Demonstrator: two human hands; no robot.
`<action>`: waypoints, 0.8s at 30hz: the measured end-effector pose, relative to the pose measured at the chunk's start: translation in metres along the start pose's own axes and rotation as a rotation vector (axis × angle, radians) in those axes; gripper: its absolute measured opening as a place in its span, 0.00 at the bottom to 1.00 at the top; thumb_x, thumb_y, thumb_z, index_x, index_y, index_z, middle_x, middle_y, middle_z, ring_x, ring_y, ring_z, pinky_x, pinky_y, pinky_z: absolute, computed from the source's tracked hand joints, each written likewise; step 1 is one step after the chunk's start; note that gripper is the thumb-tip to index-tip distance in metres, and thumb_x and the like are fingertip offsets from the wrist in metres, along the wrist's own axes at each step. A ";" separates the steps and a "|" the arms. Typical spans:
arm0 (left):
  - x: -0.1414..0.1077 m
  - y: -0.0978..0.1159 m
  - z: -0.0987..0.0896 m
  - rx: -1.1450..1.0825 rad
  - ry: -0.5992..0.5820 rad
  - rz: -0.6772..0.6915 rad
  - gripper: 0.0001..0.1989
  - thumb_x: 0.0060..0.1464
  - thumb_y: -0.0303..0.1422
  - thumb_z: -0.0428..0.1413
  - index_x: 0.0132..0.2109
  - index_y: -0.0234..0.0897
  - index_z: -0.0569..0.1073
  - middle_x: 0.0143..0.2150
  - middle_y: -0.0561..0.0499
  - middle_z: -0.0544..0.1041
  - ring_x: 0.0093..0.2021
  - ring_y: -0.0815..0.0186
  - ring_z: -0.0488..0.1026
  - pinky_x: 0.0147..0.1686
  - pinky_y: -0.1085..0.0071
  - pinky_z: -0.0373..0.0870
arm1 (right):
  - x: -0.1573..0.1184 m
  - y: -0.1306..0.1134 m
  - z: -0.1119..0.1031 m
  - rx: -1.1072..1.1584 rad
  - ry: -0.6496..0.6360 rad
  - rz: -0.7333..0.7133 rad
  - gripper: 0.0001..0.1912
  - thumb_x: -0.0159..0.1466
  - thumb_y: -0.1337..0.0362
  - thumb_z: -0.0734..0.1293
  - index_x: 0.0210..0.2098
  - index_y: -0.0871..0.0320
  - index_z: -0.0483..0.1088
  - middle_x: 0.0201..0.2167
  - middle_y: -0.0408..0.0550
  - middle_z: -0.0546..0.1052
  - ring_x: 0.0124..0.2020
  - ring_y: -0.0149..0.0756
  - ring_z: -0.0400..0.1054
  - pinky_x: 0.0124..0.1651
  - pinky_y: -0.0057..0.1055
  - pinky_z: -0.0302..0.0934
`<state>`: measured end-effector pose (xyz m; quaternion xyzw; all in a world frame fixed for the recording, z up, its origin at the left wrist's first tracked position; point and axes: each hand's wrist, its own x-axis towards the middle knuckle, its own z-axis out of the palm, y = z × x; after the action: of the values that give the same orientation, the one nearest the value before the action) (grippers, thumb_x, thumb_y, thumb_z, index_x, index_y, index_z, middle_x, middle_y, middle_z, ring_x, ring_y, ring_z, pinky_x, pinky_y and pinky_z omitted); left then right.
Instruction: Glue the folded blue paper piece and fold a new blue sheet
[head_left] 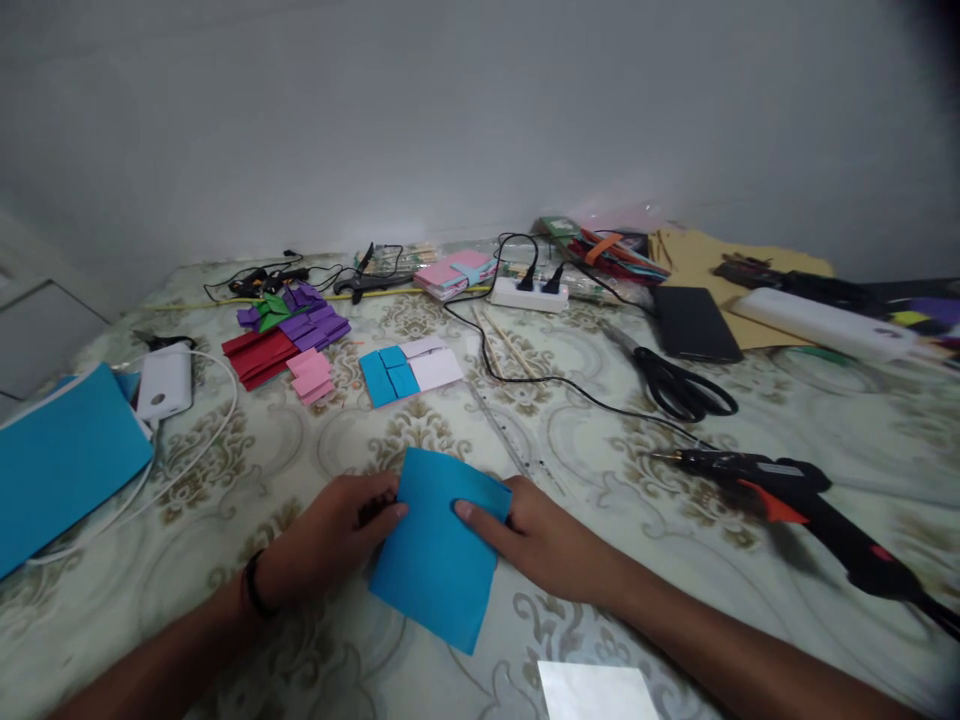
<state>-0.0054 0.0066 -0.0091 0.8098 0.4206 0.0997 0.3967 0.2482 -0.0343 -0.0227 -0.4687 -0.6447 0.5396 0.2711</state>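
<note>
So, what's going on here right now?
A person is holding a plain blue rectangular sheet of paper over the patterned tablecloth. The left grip pinches its left edge; the right grip holds it from the right, thumb on its face. Just beyond lie a folded blue-and-white paper piece and a clear, straight ruler. Off to the right are black-handled metal scissors and a black glue gun with an orange trigger.

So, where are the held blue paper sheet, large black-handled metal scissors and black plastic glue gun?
Held blue paper sheet [436,562]: head view, middle of its face.
Large black-handled metal scissors [651,363]: head view, handle base.
Black plastic glue gun [829,530]: head view, upper grip.
</note>
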 end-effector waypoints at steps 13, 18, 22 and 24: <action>0.000 0.001 -0.002 -0.034 -0.007 0.014 0.16 0.70 0.39 0.50 0.32 0.38 0.64 0.27 0.57 0.64 0.28 0.69 0.62 0.29 0.70 0.57 | 0.000 0.002 0.000 -0.046 -0.002 0.015 0.30 0.72 0.45 0.61 0.22 0.58 0.64 0.19 0.44 0.73 0.20 0.29 0.66 0.24 0.24 0.60; 0.000 0.000 -0.002 -0.032 -0.017 0.009 0.16 0.70 0.40 0.50 0.34 0.37 0.65 0.28 0.57 0.66 0.29 0.68 0.63 0.30 0.71 0.58 | 0.000 0.002 0.000 -0.050 -0.005 0.021 0.31 0.72 0.44 0.60 0.21 0.59 0.65 0.18 0.43 0.72 0.18 0.27 0.64 0.23 0.24 0.58; 0.000 0.000 -0.002 -0.021 -0.014 0.000 0.15 0.70 0.39 0.50 0.34 0.37 0.66 0.28 0.57 0.67 0.29 0.68 0.63 0.31 0.71 0.58 | 0.000 0.003 0.000 -0.052 -0.004 0.006 0.31 0.72 0.43 0.60 0.22 0.59 0.66 0.18 0.43 0.73 0.19 0.28 0.65 0.23 0.24 0.58; 0.000 0.000 -0.002 -0.023 -0.018 -0.001 0.15 0.70 0.39 0.50 0.35 0.37 0.67 0.29 0.56 0.68 0.30 0.68 0.64 0.31 0.71 0.58 | 0.000 0.003 0.000 -0.054 -0.001 -0.005 0.30 0.72 0.43 0.61 0.22 0.59 0.66 0.18 0.43 0.72 0.19 0.27 0.64 0.22 0.24 0.57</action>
<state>-0.0059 0.0078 -0.0077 0.8058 0.4163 0.0969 0.4099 0.2490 -0.0341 -0.0259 -0.4738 -0.6603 0.5218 0.2593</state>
